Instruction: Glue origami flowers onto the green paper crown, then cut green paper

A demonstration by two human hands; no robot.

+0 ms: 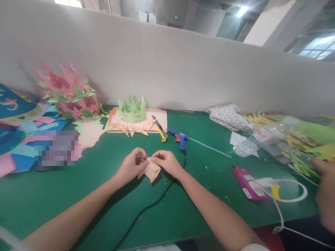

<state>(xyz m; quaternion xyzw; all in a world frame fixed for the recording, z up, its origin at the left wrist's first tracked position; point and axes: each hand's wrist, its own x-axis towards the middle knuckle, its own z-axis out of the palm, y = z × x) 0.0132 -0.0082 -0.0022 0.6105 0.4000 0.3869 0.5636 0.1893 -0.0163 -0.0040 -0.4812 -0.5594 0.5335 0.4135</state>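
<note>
My left hand (133, 164) and my right hand (167, 162) meet over the green table (86, 195), both pinching a small folded piece of peach paper (151, 170). The paper hangs down between the fingertips, just above the table. A blue glue gun (179, 137) lies a little beyond my right hand, and its black cord (146, 209) runs under my right wrist toward the near edge. A yellow utility knife (161, 130) lies next to the glue gun.
A green paper crown (131, 109) sits on sheets at the back. Pink and green paper flowers (69, 92) and coloured scraps fill the left. A plastic bottle (261, 137), a pink phone (248, 183) with white cable, and another person's hand (326, 195) are at the right.
</note>
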